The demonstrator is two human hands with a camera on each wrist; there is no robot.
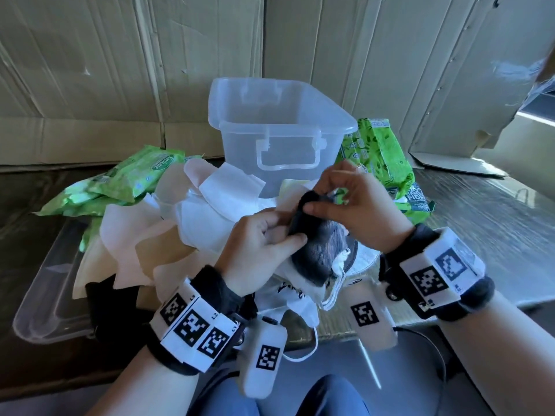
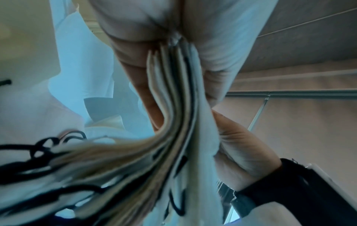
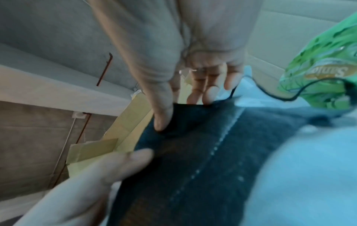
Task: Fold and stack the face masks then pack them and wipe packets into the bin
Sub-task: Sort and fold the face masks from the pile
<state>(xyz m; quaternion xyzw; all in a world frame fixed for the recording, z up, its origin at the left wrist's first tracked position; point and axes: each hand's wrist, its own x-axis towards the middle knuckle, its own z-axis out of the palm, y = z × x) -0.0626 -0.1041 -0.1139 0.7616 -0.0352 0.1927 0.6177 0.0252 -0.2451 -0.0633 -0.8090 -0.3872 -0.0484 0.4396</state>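
Before one clear bin (image 1: 279, 121), both hands' grips, left (image 1: 258, 244) and right (image 1: 357, 202), clench one dark mask (image 1: 315, 235).

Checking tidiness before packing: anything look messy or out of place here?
Yes. The unfolded masks lie in a loose heap in front of the bin, overlapping the wipe packets on the left; ear loops dangle over the table edge.

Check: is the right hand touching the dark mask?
Touching. The right wrist view shows the right hand pinching the dark mask's top edge between thumb and fingers.

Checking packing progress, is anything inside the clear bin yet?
No, the clear bin looks empty in the head view, and the masks lie piled in front.
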